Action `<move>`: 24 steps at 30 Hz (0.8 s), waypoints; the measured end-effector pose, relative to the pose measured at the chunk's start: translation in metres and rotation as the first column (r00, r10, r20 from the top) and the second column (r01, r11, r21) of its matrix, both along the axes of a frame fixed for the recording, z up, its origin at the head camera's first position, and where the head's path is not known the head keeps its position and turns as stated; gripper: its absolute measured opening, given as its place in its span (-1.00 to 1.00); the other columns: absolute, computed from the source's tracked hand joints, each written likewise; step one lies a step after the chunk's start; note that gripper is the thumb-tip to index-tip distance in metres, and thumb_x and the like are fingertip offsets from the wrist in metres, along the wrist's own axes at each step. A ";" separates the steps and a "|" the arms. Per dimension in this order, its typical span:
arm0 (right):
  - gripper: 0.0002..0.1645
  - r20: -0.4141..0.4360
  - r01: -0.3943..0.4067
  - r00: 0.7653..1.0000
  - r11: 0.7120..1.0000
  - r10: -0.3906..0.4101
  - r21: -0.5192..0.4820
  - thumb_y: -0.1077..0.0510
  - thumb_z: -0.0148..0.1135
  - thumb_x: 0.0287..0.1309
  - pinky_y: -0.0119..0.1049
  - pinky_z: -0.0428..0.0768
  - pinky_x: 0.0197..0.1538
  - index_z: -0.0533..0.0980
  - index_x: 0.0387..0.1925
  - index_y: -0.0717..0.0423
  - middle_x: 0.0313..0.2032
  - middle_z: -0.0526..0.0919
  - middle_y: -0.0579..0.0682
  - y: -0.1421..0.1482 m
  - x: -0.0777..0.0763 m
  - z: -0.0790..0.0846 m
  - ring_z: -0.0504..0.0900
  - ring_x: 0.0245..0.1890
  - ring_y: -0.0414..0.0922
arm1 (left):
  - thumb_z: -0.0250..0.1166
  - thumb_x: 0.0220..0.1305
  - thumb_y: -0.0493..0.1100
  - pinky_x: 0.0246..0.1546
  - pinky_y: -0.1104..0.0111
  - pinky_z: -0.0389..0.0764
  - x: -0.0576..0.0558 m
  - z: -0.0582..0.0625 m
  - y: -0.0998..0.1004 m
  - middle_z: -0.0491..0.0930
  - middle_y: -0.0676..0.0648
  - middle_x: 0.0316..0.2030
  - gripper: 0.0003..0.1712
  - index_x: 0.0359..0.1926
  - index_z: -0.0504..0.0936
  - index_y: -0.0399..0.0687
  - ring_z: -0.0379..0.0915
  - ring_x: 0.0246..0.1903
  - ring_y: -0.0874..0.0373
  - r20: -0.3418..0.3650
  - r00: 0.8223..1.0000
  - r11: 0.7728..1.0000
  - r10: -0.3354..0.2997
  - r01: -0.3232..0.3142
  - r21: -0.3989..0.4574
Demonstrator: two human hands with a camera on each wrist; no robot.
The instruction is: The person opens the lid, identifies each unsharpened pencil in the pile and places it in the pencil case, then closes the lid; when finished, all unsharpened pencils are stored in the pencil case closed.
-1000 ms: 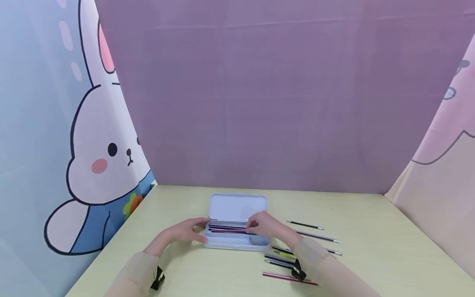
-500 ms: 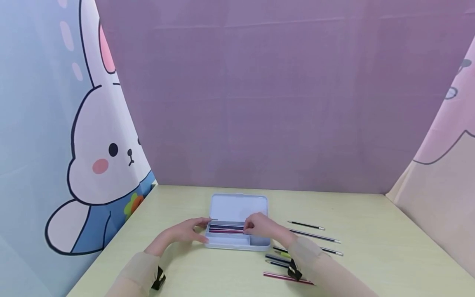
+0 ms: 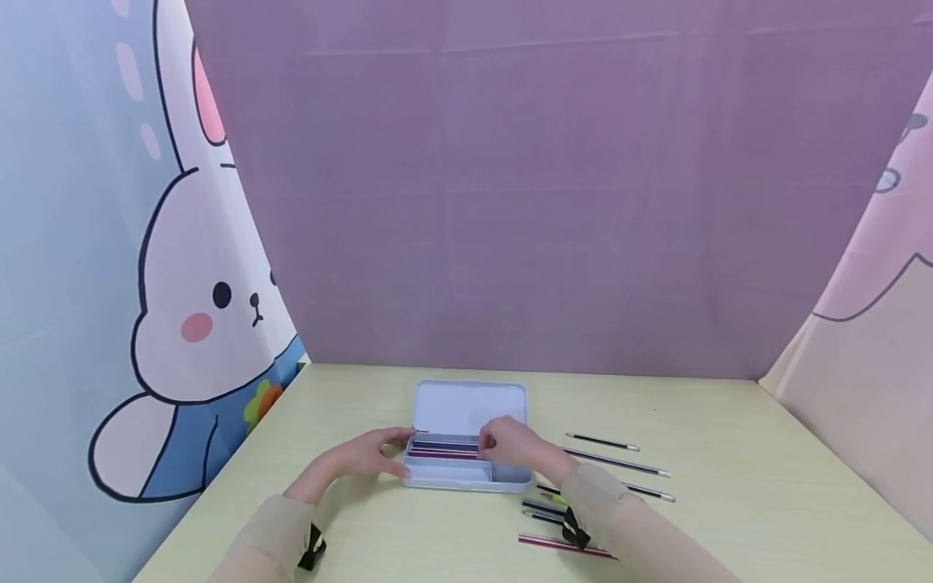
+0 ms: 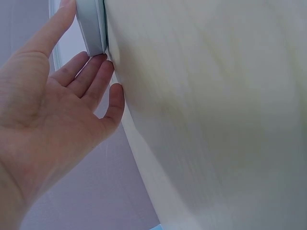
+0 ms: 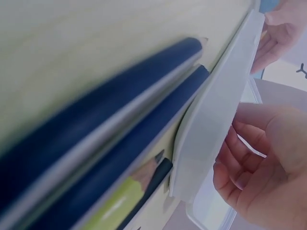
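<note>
Case point(image 3: 466, 486), lid point(image 3: 466, 405) raised, at lower centre of frame; pencils point(image 3: 445, 454) inside at rear. Left hand point(image 3: 360, 453) holds case's left end, thumb against fingers. Right hand point(image 3: 513, 441) curled over pencils' right ends; we cannot tell its grip. Loose pencils point(image 3: 615, 463) lower right.

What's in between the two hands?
Some pencils, dark ones and reddish ones, lie between the left hand and the right hand, in the far compartment of the open pencil box. The head view shows it.
</note>
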State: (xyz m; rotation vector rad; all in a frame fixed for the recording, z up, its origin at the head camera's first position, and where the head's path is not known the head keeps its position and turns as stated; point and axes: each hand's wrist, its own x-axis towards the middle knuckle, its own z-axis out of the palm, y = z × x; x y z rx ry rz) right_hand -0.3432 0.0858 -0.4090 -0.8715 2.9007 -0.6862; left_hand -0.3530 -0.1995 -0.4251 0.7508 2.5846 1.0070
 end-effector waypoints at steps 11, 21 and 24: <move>-0.93 -0.009 -0.032 0.999 0.999 0.032 -0.041 0.27 0.32 0.05 -0.43 0.47 -0.37 0.57 -0.50 0.14 -0.51 0.59 -0.11 0.001 0.004 0.004 0.45 -0.47 -0.28 | 0.41 0.04 0.02 0.25 -0.17 0.16 0.001 0.000 -0.002 0.39 -0.25 0.22 -0.12 0.32 0.29 -0.21 0.29 0.20 -0.20 -0.015 1.000 1.000 -0.022 0.022 0.004; -0.91 0.011 -0.125 0.992 0.982 0.128 -0.143 0.20 0.28 0.12 -0.44 0.57 -0.21 0.61 -0.32 0.14 -0.36 0.66 -0.07 0.020 0.000 0.002 0.59 -0.31 -0.23 | 0.42 0.03 0.02 0.24 -0.19 0.16 0.002 0.001 -0.001 0.39 -0.27 0.21 -0.13 0.31 0.29 -0.22 0.29 0.19 -0.21 -0.012 1.000 1.000 -0.022 0.022 0.005; -0.87 -0.001 -0.132 0.991 0.976 0.134 -0.172 0.18 0.26 0.15 -0.42 0.56 -0.24 0.61 -0.28 0.16 -0.34 0.66 -0.06 0.026 0.002 0.004 0.58 -0.32 -0.20 | 0.42 0.03 0.02 0.25 -0.18 0.16 0.000 0.000 -0.001 0.39 -0.25 0.21 -0.13 0.31 0.29 -0.21 0.29 0.19 -0.19 -0.014 1.000 1.000 -0.019 0.019 0.003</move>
